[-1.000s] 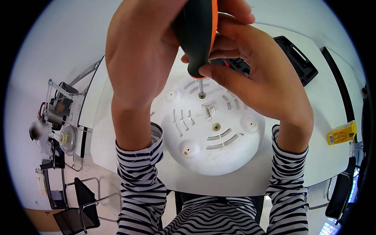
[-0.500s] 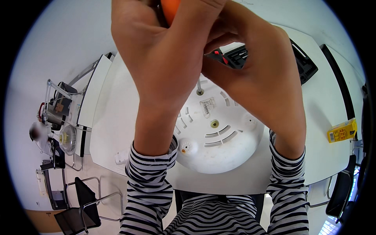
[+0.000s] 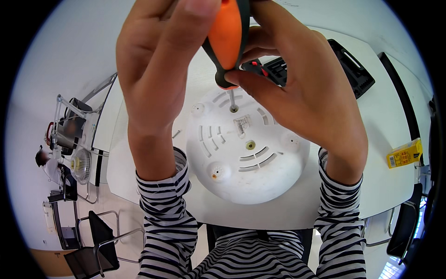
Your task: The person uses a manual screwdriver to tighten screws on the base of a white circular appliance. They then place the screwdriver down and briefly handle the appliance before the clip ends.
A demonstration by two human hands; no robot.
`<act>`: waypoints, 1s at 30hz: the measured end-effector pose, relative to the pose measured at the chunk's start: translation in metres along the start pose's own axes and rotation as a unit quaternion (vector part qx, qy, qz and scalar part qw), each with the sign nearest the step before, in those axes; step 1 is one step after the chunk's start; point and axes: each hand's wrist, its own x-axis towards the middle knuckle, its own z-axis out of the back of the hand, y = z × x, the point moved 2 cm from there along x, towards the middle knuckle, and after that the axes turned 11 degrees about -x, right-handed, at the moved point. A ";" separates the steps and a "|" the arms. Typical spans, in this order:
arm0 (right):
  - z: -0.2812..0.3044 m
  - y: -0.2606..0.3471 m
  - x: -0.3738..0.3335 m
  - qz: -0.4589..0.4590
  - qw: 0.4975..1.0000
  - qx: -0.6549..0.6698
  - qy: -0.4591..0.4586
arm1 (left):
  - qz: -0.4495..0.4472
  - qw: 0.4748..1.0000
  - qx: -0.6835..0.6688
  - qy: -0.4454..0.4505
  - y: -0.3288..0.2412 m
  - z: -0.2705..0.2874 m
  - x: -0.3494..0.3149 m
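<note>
An orange and black screwdriver (image 3: 228, 39) stands nearly upright, its shaft tip in a recessed hole of a round white plastic base (image 3: 260, 186). My left hand (image 3: 151, 79) grips the upper handle, its thumb lying along the near side; the top of the handle is cut off by the picture's edge. Lower down, my right hand (image 3: 320, 93) pinches the handle's narrow neck between thumb and fingers. The base has slotted vents, round feet and a second recessed hole (image 3: 251, 145) near its middle. A small metal screw (image 3: 176, 134) lies left of the base.
Beyond my right hand lies an open black tool case (image 3: 350, 69). A yellow carton (image 3: 405, 153) stands on the white table (image 3: 371, 176) at the right. A person sits far left near a fan (image 3: 81, 166); a black chair (image 3: 100, 242) is at the lower left.
My left hand has moved left, opening a gap to my right hand. The screwdriver's handle and neck now show. The base appears slightly shifted in the picture.
</note>
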 end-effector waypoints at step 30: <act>-0.008 -0.005 0.000 0.002 0.994 0.105 0.030 | 0.061 0.991 -0.118 -0.018 -0.004 0.012 -0.016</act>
